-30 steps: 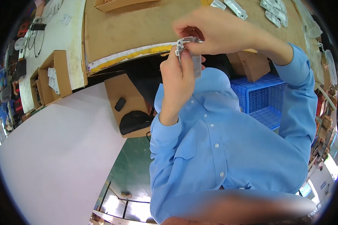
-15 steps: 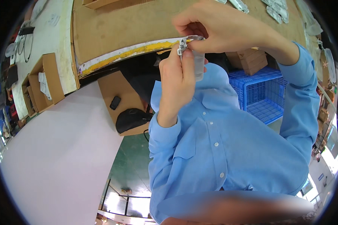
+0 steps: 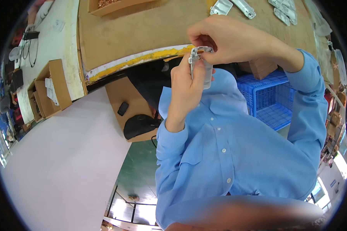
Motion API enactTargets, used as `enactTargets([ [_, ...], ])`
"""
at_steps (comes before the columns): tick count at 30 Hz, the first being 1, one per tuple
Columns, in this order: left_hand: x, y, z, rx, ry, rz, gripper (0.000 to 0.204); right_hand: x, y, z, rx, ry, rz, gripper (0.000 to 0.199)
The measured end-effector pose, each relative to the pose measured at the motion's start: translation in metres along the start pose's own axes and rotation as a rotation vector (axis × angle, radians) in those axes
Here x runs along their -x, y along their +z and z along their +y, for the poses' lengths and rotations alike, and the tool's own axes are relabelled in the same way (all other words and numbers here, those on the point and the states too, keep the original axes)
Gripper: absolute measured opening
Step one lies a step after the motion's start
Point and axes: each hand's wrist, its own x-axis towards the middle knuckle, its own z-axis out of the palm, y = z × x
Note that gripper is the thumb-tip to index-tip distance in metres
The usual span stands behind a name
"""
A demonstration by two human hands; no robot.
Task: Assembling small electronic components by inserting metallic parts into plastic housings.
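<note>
A small clear plastic housing (image 3: 202,66) is held upright in front of my chest, near the edge of the brown workbench (image 3: 142,30). My left hand (image 3: 187,88) grips its lower part from the left. My right hand (image 3: 227,40) comes down from above and pinches its top end. Both forearms wear light blue shirt sleeves. Several similar pale plastic parts (image 3: 239,5) lie on the bench at the far side.
A blue plastic crate (image 3: 272,102) stands under the bench on the right. A cardboard box (image 3: 121,104) with a black pouch (image 3: 140,125) and a small dark device sits below. An open cardboard box (image 3: 48,90) is at the left, and a white surface (image 3: 61,165) fills the lower left.
The view has shifted, so the hands and the part sit a little lower and to the right in the picture. Both hands keep their hold on the plastic part.
</note>
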Motion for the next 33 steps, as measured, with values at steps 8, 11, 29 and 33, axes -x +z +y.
enactTargets([
  [8,0.000,0.006,0.007,-0.093,0.043,0.015,0.026,0.004,-0.006,0.008,0.000,-0.089,-0.006,0.018],
  [11,0.001,0.010,0.013,-0.116,0.066,-0.003,0.026,0.011,-0.010,0.006,0.006,-0.092,-0.012,0.018],
  [29,-0.003,0.022,-0.002,-0.251,0.029,0.015,0.027,0.028,0.007,0.034,-0.034,-0.108,0.097,0.020],
  [33,0.002,0.000,-0.019,-0.374,0.140,0.073,0.027,0.027,0.012,0.050,-0.099,-0.191,0.155,0.022],
])
